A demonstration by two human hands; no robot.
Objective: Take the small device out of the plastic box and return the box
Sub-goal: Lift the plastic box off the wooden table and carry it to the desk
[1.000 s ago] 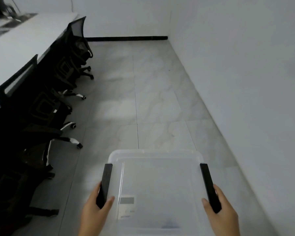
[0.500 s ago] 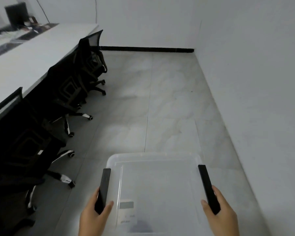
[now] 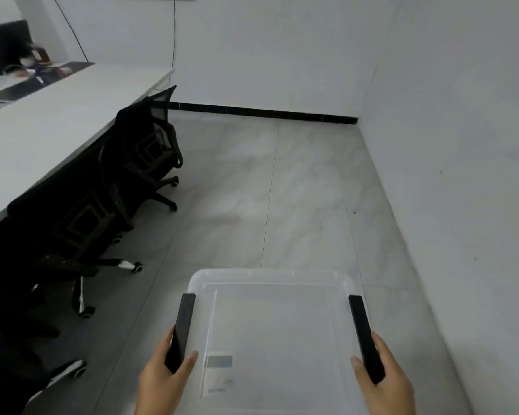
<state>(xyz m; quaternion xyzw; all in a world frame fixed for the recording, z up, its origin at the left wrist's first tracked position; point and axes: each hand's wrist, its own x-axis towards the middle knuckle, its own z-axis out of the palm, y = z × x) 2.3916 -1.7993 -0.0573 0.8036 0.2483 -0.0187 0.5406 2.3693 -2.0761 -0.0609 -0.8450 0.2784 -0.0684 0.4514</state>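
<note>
I carry a clear plastic box [image 3: 276, 324] with a lid in front of me, low in the view, above the floor. It has a black latch handle on each side. My left hand [image 3: 162, 381] grips the left black handle [image 3: 182, 330]. My right hand [image 3: 385, 381] grips the right black handle [image 3: 364, 336]. A white label with a grey patch [image 3: 219, 362] shows on the box near my left hand. No small device is visible inside the box.
A long white desk [image 3: 42, 133] runs along the left, with black office chairs [image 3: 144, 145] pushed under it and clutter at its far end. A white wall [image 3: 462, 175] stands close on the right. Grey tiled floor [image 3: 267, 190] stretches ahead to the far wall.
The view has swung up and to the left while I walk forward; the chairs and desk have slid past. Both hands keep the same hold on the box handles.
</note>
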